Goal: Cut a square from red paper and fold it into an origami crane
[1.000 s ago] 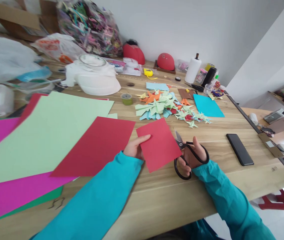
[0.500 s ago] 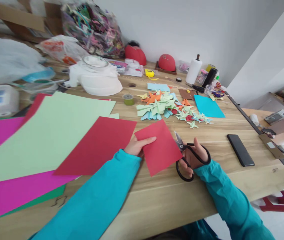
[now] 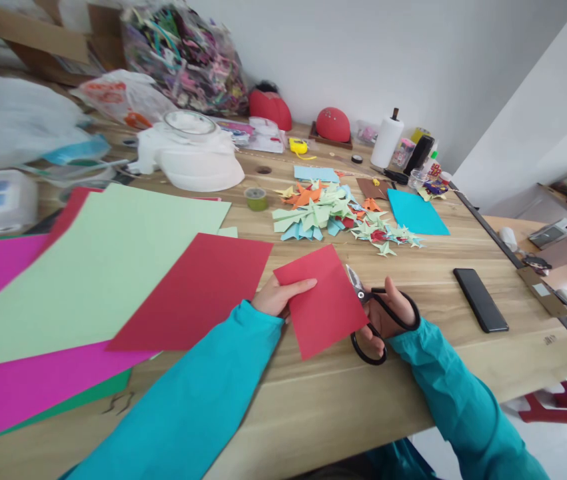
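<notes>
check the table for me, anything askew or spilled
Nothing looks spilled. The pale green sheet lies askew over the magenta sheet, their edges not lined up, and the yellow tape measure has some tape sticking out.

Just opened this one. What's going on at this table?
A person's left hand holds a small red piece of paper, thumb on top. The right hand holds scissors, handles spread, with one blade showing by the paper's right edge; no cut is visible in it. A larger red sheet lies to the left, partly over a pale green sheet. Beyond the hands is a pile of paper shapes, and a phone lies to the right.
</notes>
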Tool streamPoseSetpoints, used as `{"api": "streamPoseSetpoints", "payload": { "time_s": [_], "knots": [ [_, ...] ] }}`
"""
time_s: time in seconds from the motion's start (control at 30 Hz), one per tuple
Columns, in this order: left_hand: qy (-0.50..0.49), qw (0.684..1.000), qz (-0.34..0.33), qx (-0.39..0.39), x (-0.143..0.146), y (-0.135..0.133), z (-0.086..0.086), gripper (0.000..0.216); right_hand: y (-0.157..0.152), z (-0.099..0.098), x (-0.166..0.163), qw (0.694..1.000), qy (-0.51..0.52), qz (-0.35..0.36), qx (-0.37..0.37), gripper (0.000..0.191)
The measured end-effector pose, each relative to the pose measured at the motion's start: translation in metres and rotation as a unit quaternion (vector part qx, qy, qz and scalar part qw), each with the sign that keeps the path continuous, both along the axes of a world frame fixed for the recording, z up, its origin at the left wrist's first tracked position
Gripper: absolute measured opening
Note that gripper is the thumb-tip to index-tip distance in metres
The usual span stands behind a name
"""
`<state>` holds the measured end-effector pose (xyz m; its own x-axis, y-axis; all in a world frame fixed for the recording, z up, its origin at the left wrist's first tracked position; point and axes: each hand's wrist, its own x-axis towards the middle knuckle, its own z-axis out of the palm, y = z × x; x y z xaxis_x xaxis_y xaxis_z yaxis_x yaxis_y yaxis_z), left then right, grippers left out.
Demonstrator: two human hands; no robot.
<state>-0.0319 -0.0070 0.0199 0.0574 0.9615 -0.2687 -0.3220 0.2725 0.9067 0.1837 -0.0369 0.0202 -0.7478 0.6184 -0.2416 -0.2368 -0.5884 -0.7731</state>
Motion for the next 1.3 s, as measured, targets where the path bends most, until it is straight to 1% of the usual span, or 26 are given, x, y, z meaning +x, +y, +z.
{"api": "streamPoseSetpoints", "payload": {
  "time_s": [0.13,0.27,0.43,0.5,0.63,0.73,0.83,0.97,1.07,1.17,1.3],
  "knots": [
    [-0.005,1.000,0.001,-0.011,-0.0001,-0.0003,0.0046,0.037,0.0002,-0.0011,-0.0016,1.000,-0.020,-0.008,0.000,0.084],
    [-0.021,1.000,-0.002,-0.013,-0.0005,-0.0003,0.0054,0.037,0.0003,-0.0010,-0.0032,1.000,-0.015,-0.013,0.003,0.084],
    [0.005,0.999,-0.045,-0.030,-0.0066,0.0026,0.0022,0.031,-0.0003,0.0006,-0.0047,0.999,-0.009,-0.045,0.022,0.087],
    [0.005,0.998,-0.048,-0.031,-0.0080,0.0036,0.0014,0.031,-0.0003,0.0011,-0.0048,0.999,0.000,-0.039,0.026,0.087],
    [-0.019,0.999,-0.031,-0.023,-0.0071,0.0027,0.0014,0.037,0.0001,0.0010,-0.0034,0.999,0.031,-0.008,0.023,0.085],
    [-0.026,0.998,-0.049,-0.024,-0.0057,0.0001,0.0017,0.040,0.0002,-0.0002,-0.0013,0.999,0.030,0.021,0.002,0.085],
    [-0.025,0.997,-0.072,-0.027,-0.0053,-0.0020,0.0019,0.041,-0.0003,-0.0011,0.0001,0.999,0.014,0.028,-0.014,0.086],
    [-0.028,0.997,-0.065,-0.030,-0.0045,-0.0028,0.0027,0.041,-0.0009,-0.0013,-0.0011,1.000,0.013,0.007,-0.014,0.085],
    [-0.029,0.998,-0.054,-0.022,-0.0034,-0.0022,0.0041,0.042,-0.0006,-0.0014,-0.0029,0.999,0.027,-0.018,0.003,0.084],
    [-0.026,0.999,-0.041,-0.022,-0.0036,-0.0006,0.0047,0.041,0.0001,-0.0006,-0.0034,0.999,0.020,-0.041,0.016,0.085],
    [-0.023,0.999,-0.034,-0.028,-0.0051,0.0016,0.0041,0.040,0.0008,0.0021,-0.0027,0.999,0.014,-0.053,0.004,0.086]
  ]
}}
